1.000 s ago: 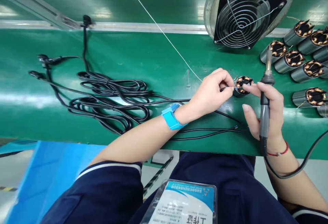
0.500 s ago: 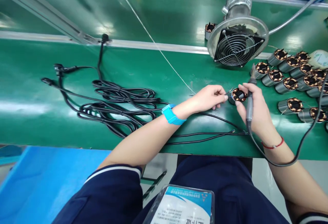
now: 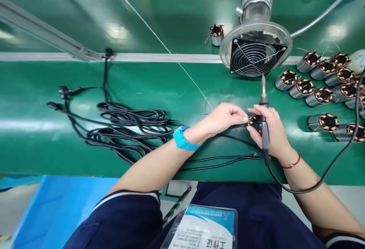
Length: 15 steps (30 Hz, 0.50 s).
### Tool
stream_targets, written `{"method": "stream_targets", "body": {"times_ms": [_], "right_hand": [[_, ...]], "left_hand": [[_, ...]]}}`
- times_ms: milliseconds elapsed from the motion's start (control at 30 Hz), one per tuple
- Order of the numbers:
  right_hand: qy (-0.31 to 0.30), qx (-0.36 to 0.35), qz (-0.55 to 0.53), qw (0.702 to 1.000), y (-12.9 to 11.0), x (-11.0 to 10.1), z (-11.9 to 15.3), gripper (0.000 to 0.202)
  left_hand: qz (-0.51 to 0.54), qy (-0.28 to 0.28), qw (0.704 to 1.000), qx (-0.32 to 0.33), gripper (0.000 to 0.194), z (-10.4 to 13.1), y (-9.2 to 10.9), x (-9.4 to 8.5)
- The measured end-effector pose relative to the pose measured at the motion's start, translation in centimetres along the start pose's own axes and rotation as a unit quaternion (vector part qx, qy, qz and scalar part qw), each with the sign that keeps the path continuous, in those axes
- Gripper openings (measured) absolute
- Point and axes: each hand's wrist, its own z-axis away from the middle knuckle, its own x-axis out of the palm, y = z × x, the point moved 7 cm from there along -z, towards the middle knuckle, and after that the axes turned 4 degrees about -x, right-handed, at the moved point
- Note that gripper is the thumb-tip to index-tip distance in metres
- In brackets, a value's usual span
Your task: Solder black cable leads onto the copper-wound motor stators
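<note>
A motor stator (image 3: 253,120) with copper windings stands on the bench between my hands, partly covered by my fingers. My left hand (image 3: 225,119), with a blue band at its wrist, pinches thumb and finger together at the stator's left edge; a thin wire end seems to be between them, mostly hidden. My right hand (image 3: 272,129) holds a soldering iron (image 3: 265,127) upright against the palm, its tip pointing away from me. The thumb and a finger of that same hand reach round the stator's right side.
A fume extractor fan (image 3: 252,57) hangs just beyond my hands. Several stators (image 3: 323,96) stand in rows at right; a single stator (image 3: 216,36) sits behind the rail. Coiled black cables (image 3: 128,127) lie at left. The iron's cord (image 3: 322,182) loops over my right forearm.
The view has shifted slightly. My fingers have closed in around the stator, hiding more of it. The soldering iron stays in my right hand, its tip now showing in front of the fan.
</note>
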Motion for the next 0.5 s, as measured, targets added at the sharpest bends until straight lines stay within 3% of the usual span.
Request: {"method": "stream_targets", "body": {"times_ms": [300, 400, 500], "right_hand": [[0.04, -0.022, 0.02, 0.999, -0.7, -0.9, -0.1, 0.05], [0.065, 0.005, 0.015, 0.998, -0.6, -1.3, 0.2, 0.047], [0.071, 0.029, 0.005, 0.997, -0.4, -1.2, 0.7, 0.046]], "left_hand": [[-0.006, -0.093, 0.995, -0.043, 0.017, 0.6, 0.3, -0.2], [0.01, -0.129, 0.989, -0.07, 0.017, 0.8, -0.2, 0.7], [-0.048, -0.146, 0.987, -0.053, 0.018, 0.9, -0.8, 2.2]]}}
